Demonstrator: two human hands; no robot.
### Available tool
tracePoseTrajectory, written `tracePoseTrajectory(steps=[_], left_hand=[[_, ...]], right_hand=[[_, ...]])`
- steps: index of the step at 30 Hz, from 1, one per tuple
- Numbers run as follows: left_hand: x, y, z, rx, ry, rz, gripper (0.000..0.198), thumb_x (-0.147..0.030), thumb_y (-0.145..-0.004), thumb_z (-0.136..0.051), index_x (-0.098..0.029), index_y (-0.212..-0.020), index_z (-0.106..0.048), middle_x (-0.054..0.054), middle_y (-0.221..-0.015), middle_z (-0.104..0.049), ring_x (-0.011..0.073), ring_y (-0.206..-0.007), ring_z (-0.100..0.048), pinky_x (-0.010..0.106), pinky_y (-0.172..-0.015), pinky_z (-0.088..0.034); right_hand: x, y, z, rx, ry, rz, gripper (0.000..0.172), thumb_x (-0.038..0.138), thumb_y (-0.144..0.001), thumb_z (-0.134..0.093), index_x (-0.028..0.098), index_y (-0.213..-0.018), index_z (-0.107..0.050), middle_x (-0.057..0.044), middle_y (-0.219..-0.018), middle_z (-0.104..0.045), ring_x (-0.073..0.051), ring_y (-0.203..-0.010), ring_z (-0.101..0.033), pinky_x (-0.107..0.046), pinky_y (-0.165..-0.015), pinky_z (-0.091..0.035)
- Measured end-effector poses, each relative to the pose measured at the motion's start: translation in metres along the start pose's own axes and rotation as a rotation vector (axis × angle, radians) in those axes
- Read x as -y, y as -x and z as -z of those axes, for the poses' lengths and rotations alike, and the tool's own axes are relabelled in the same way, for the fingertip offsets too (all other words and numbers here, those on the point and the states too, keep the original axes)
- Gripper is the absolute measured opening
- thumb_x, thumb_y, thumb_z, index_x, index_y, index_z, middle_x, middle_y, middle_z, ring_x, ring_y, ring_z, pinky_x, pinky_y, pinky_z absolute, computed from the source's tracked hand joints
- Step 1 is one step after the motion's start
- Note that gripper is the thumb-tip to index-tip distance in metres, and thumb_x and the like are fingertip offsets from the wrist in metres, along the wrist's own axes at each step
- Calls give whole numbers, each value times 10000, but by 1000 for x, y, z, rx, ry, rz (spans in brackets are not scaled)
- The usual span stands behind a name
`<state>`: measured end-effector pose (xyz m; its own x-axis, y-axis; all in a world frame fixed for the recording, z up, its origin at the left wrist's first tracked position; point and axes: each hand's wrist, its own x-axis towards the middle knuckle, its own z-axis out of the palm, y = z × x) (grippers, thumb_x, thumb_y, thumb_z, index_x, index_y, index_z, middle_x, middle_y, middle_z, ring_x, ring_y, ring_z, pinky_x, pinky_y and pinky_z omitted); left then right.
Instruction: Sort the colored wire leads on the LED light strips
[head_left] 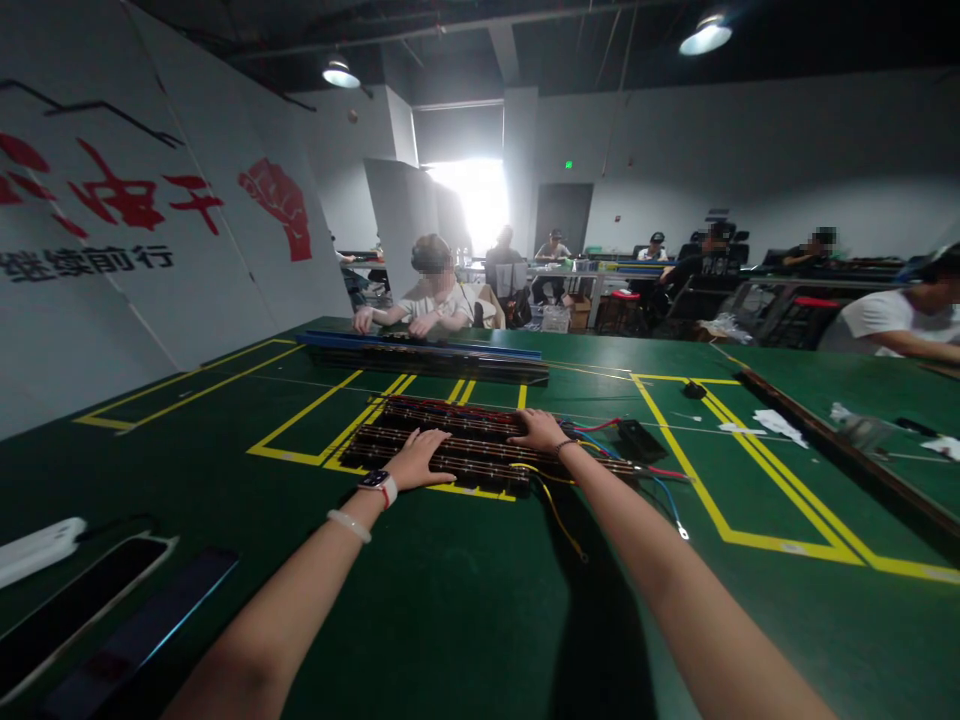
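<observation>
Several dark bars with copper-coloured lines [472, 443] lie side by side on the green table. My left hand [420, 460] rests on their near left part with fingers spread, a watch [377, 485] and a pale bangle on that arm. Over the right end of the bars is my right hand [538, 430], its fingers apart and touching the far bars. From the right ends run red, blue and yellow wires; a yellow wire [559, 515] and a blue wire [670, 505] end in metal lugs. A small black block [641, 440] sits to their right.
Behind the bars stands a long blue and black rail [427, 355], with a person [435, 295] across the table. Phones [142, 640] lie at the near left. Yellow tape marks [787, 545] cross the tabletop. A long dark rail [847, 460] and white scraps [780, 425] are at the right.
</observation>
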<state>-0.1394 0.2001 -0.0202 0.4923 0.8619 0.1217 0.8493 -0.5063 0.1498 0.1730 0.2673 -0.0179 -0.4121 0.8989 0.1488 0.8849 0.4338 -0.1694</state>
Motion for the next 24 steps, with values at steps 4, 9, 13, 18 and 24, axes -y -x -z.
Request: tracePoseTrajectory(steps=[4, 9, 13, 18, 24], left_hand=[[-8, -1, 1, -3, 40, -16, 903, -715, -679, -579, -156, -1363, -391, 157, -1406, -443, 293, -1342, -350, 499, -1152, -119], [-26, 1, 0, -8, 63, -95, 903, -719, -665, -595, -177, -1358, -394, 148, -1401, -449, 294, -1339, -356, 504, -1152, -129], [-53, 1, -1, 25, 78, -187, 915, -729, -670, -583, -175, -1370, -380, 141, -1411, -439, 286, -1350, -341, 496, -1162, -105], [-106, -6, -8, 49, 130, -353, 946, -740, -653, -590, -180, -1383, -367, 136, -1414, -438, 282, -1354, -333, 487, -1169, -73], [-175, -34, -29, 56, 220, -581, 980, -743, -617, -618, -186, -1385, -375, 144, -1393, -463, 291, -1340, -353, 492, -1163, -41]], right_hand=[[2, 18, 4, -16, -5, -29, 684, 619, -754, -607, 219, -1294, -481, -118, -1279, -545, -285, -1169, -479, -400, -963, -344], [2, 54, 11, -33, -10, -83, 682, 604, -760, -603, 192, -1288, -478, -143, -1244, -556, -303, -1142, -486, -423, -938, -350], [-3, 105, 16, -80, 11, -163, 656, 561, -764, -614, 170, -1274, -484, -144, -1241, -558, -308, -1116, -499, -426, -937, -358], [-20, 188, 23, -150, 51, -289, 636, 525, -775, -602, 174, -1290, -475, -135, -1247, -564, -304, -1112, -516, -417, -933, -378], [-49, 287, 35, -190, 93, -462, 661, 599, -785, -520, 178, -1293, -485, -126, -1224, -588, -302, -1105, -547, -431, -933, -405]])
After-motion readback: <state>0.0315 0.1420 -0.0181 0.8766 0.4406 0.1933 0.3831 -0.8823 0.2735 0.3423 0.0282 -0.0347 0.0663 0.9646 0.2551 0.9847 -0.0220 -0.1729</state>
